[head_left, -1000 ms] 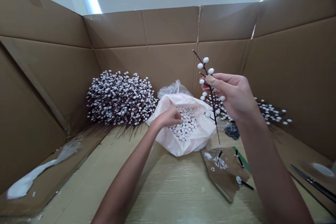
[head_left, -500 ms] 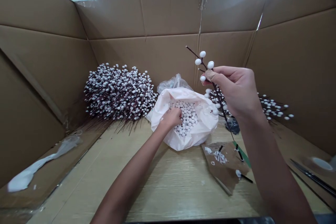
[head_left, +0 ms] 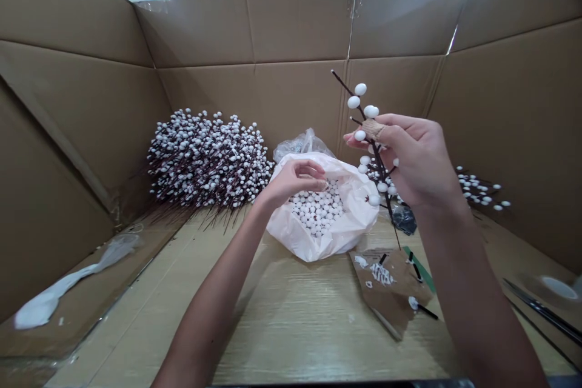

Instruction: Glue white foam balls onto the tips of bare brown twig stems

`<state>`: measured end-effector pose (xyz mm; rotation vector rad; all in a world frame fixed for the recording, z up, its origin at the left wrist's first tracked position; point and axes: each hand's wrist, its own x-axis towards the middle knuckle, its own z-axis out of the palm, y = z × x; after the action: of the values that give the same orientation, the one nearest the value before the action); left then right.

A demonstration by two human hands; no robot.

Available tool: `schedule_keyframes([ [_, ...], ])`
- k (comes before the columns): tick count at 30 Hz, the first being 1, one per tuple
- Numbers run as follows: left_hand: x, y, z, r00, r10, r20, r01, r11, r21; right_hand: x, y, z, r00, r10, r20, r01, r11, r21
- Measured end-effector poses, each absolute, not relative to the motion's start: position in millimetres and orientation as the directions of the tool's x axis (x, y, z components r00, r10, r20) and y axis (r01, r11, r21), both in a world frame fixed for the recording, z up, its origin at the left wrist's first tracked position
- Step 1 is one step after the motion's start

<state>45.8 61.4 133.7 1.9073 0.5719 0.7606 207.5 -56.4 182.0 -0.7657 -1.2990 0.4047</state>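
My right hand [head_left: 411, 154], with a beige wrap on one digit, pinches a dark brown artificial berry branch [head_left: 379, 160]. The branch stands tilted, its bare tip up to the left and its thin lower end pointing down. Several white berries sit along it, and some short twig ends are bare. Over the open white plastic bag [head_left: 313, 248] hovers my left hand [head_left: 300, 180], thumb and fingers drawn close together. Whatever lies between its fingertips is too small to make out. Loose white berries [head_left: 316, 212] fill the bag beneath it.
A big pile of white-berry branches [head_left: 209, 160] lies at back left; more branches [head_left: 484, 188] are at right. A cardboard piece [head_left: 386, 300] bears white glue and black sticks. Scissors [head_left: 543, 309] and a tape roll [head_left: 559, 287] lie right. Cardboard walls [head_left: 295, 27] surround the table.
My left hand has risen out of the berries to above the bag's left side. My right hand and the branch have shifted slightly to the right.
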Motion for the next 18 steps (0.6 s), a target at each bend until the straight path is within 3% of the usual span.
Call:
schedule_keyframes([
  [4, 36.6, 45.1, 155.4, 0.665, 0.68, 0.308, -0.217, -0.218, 0.951, 203.3, -57.2, 181.7, 0.219, 0.705, 0.674, 0.088, 0.674, -0.734],
  [8, 33.6, 30.6, 166.9, 0.632, 0.677, 0.378, -0.379, -0.155, 0.912, 198.1, -58.5, 180.1, 0.187, 0.739, 0.647, 0.04, 0.653, -0.757],
  [18, 33.5, 12.0, 176.0, 0.55, 0.718, 0.425, -0.473, -0.152, 0.868, 192.7, -64.1, 176.9, 0.164, 0.714, 0.68, 0.081, 0.678, -0.731],
])
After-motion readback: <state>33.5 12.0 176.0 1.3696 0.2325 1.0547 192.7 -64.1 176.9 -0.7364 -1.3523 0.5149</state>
